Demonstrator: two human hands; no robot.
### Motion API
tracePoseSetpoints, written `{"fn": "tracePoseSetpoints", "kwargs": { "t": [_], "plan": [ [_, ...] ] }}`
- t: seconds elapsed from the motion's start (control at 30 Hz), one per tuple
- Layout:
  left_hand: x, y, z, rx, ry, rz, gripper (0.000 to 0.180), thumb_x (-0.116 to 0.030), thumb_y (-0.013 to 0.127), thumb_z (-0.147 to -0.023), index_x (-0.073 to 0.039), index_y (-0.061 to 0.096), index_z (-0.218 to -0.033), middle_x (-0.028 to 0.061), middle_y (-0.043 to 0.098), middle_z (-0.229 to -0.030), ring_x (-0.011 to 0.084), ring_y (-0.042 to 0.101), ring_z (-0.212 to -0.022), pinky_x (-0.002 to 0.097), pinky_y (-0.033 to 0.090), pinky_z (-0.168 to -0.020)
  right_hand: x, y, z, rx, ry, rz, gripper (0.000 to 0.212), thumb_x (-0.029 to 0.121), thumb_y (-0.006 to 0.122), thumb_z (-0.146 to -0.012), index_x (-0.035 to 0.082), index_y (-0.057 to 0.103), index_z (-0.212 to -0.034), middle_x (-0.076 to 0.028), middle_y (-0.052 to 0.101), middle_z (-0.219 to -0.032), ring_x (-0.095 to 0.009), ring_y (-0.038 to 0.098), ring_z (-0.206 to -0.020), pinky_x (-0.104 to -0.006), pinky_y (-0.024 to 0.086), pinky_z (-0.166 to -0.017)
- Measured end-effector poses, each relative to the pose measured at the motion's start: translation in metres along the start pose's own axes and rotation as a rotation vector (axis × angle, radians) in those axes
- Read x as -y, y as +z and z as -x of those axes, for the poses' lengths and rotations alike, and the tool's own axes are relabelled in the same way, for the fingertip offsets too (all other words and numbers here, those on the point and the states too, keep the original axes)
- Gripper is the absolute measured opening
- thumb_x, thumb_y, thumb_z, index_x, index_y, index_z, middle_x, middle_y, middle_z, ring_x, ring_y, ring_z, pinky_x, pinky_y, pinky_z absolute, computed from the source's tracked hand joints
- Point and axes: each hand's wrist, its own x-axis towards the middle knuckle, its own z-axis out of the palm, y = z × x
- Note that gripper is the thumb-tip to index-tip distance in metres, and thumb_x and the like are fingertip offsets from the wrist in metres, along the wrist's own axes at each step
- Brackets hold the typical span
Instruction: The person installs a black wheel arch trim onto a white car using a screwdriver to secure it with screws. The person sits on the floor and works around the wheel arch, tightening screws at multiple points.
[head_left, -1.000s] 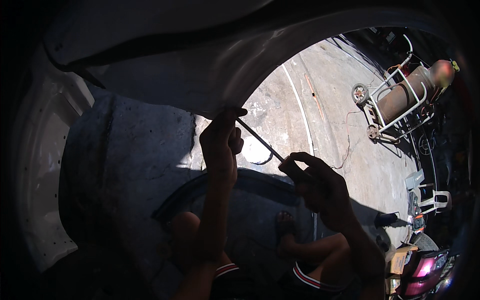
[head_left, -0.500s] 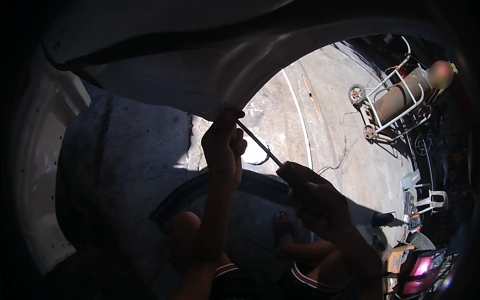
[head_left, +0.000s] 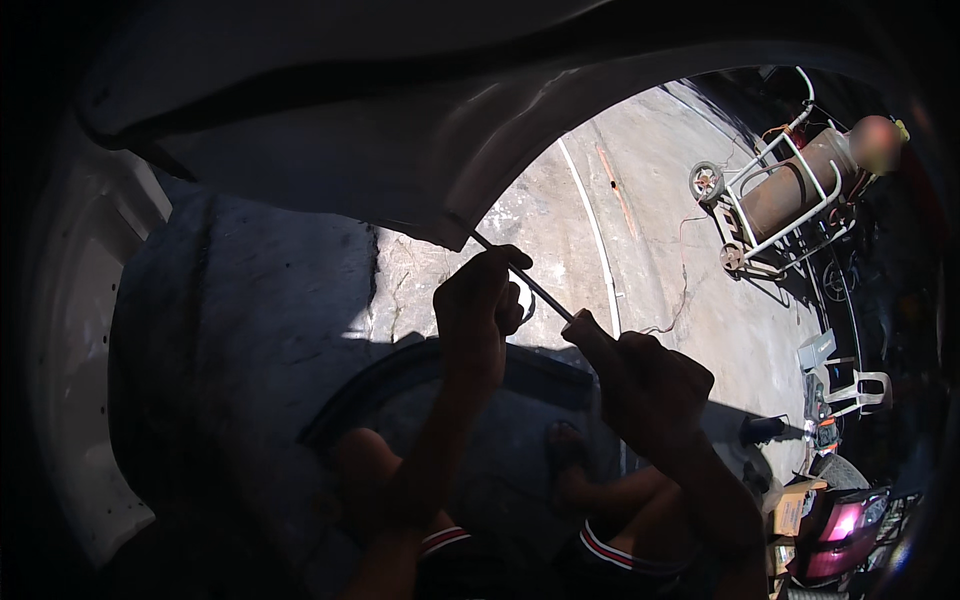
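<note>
A screwdriver (head_left: 546, 297) with a long thin shaft slants across the middle of the view, its tip up and to the left. My right hand (head_left: 655, 390) is wrapped round its handle. Around the shaft, partway toward the tip, the fingers of my left hand (head_left: 480, 305) are closed. The tip end meets the lower corner of a curved vehicle body panel (head_left: 400, 175); deep shade hides exactly how it touches. Both hands are in shadow below that corner.
Bent dark trim (head_left: 350, 390) lies on the concrete before my legs. A wheeled cart (head_left: 790, 200) carrying a gas cylinder stands at the far right. Below it are a white plastic chair (head_left: 868, 392), cardboard boxes (head_left: 792, 508) and a tail light (head_left: 845, 530). Another pale panel (head_left: 80, 350) rises at left.
My left hand has slid down the shaft, away from the panel's corner, uncovering the screwdriver's upper end. The right hand has shifted slightly right and up with the handle.
</note>
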Motion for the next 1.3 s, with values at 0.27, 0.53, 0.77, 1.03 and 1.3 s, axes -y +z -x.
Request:
{"fn": "tracePoseSetpoints", "kwargs": {
  "t": [0.27, 0.53, 0.77, 1.03, 1.3],
  "plan": [
    [0.005, 0.001, -0.004, -0.031, 0.01, 0.087, 0.03, -0.025, 0.06, -0.099, 0.004, 0.065, -0.104, -0.0087, 0.026, -0.059, 0.0028, 0.025, -0.051, 0.0232, 0.019, -0.047, -0.012, 0.01, 0.012, 0.38, 0.735, -1.551, 0.054, 0.005, 0.069, -0.082, 0.004, 0.058, -0.135, -0.005, 0.067, -0.088, -0.014, 0.056, -0.06, -0.0249, 0.046, -0.052],
    [0.02, 0.0, -0.002, 0.029, 0.105, -0.098, 0.027, -0.023, 0.06, -0.099, 0.003, 0.065, -0.105, -0.0079, 0.031, -0.06, 0.0027, 0.026, -0.049, 0.0234, 0.02, -0.047, -0.001, 0.012, 0.0, 0.024, 0.145, -0.563, 0.055, 0.0, 0.064, -0.085, 0.005, 0.054, -0.139, -0.003, 0.068, -0.099, -0.01, 0.059, -0.072, -0.0267, 0.051, -0.062],
    [0.015, 0.005, -0.006, 0.144, 0.084, -0.122, 0.028, -0.021, 0.059, -0.099, 0.005, 0.063, -0.108, -0.008, 0.029, -0.06, 0.0022, 0.024, -0.048, 0.0233, 0.019, -0.046, -0.018, 0.006, 0.009, 0.313, 0.353, -0.796, 0.061, -0.002, 0.066, -0.08, 0.013, 0.056, -0.138, -0.005, 0.068, -0.107, -0.015, 0.062, -0.082, -0.0262, 0.051, -0.064],
    [0.018, 0.011, 0.002, 0.21, -0.175, 0.061, 0.033, -0.03, 0.055, -0.102, 0.002, 0.064, -0.098, -0.0073, 0.031, -0.059, 0.0021, 0.026, -0.047, 0.0223, 0.019, -0.045, -0.013, 0.006, 0.009, 0.18, 0.423, -1.036, 0.064, 0.004, 0.069, -0.084, 0.012, 0.048, -0.144, -0.003, 0.067, -0.096, -0.011, 0.064, -0.083, -0.0265, 0.051, -0.065],
    [0.019, 0.019, 0.006, 0.142, -0.092, 0.004, 0.039, -0.038, 0.055, -0.102, -0.001, 0.062, -0.093, -0.0061, 0.037, -0.057, 0.0022, 0.032, -0.046, 0.0223, 0.023, -0.045, -0.006, 0.0, 0.016, 0.208, 0.188, -0.414, 0.067, 0.011, 0.073, -0.085, 0.014, 0.046, -0.146, -0.005, 0.062, -0.088, -0.014, 0.06, -0.075, -0.0294, 0.051, -0.069]
  ]
}}
